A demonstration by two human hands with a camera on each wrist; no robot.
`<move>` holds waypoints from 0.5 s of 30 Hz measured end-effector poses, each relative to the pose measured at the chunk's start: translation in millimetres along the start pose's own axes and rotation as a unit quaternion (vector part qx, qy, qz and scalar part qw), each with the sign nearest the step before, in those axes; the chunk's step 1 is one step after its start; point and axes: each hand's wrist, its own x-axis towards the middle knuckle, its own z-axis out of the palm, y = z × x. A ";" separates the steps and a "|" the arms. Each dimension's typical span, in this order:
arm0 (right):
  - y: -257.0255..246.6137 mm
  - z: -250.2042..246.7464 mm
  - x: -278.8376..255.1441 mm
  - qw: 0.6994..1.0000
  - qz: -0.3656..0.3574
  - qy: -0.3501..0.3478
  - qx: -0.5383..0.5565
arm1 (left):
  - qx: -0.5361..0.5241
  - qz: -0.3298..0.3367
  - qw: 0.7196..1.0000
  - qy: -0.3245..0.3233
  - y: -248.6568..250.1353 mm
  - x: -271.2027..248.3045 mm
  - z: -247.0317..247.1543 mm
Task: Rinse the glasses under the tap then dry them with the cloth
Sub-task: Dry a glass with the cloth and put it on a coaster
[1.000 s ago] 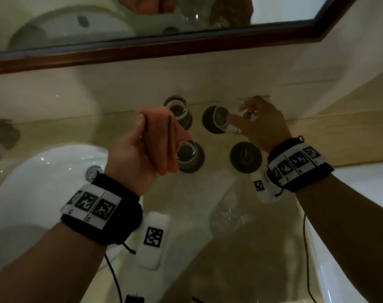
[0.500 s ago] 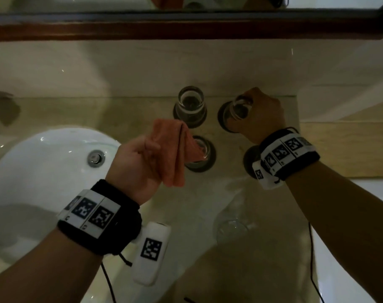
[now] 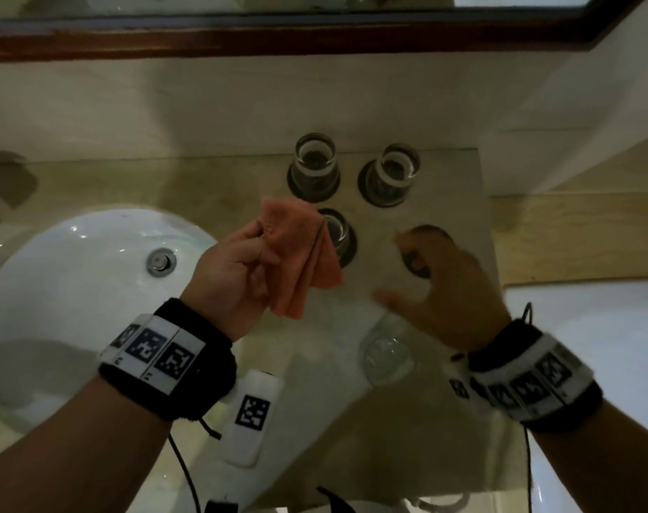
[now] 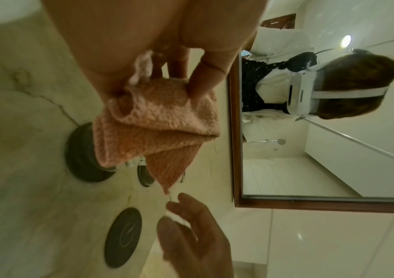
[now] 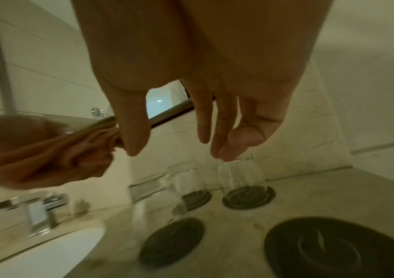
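**Three glasses on coasters, one coaster bare**

Count them: three glasses on dark round coasters, back-left glass (image 3: 317, 162) at 12 o'clock on the counter (image 3: 219, 183), back-right glass (image 3: 395, 168) at 1, front glass (image 3: 338, 231) half hidden behind the orange cloth (image 3: 302, 253). A fourth coaster (image 5: 341, 248) sits bare under the right hand (image 3: 441, 286), fingers loose and spread, holding nothing. The left hand (image 3: 230, 275) pinches the folded cloth. White basin (image 3: 74, 290) at 9 o'clock, chrome tap (image 5: 34, 208) behind it, mirror (image 3: 315, 35) above.
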 end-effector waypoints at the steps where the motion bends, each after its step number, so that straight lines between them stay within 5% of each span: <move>1: -1.8 6.8 -14.4 1.000 0.000 -0.026 -0.004 | 0.004 0.002 1.000 -0.001 -3.0 -1.2 0.0; 7: -2.2 51.1 -52.5 0.991 0.021 -0.121 -0.054 | 0.030 -0.017 0.999 0.009 -26.8 -12.5 -5.0; 15: -9.9 86.5 -68.6 0.990 0.084 -0.085 -0.074 | 0.052 -0.050 0.997 -0.005 -58.9 -26.4 -33.7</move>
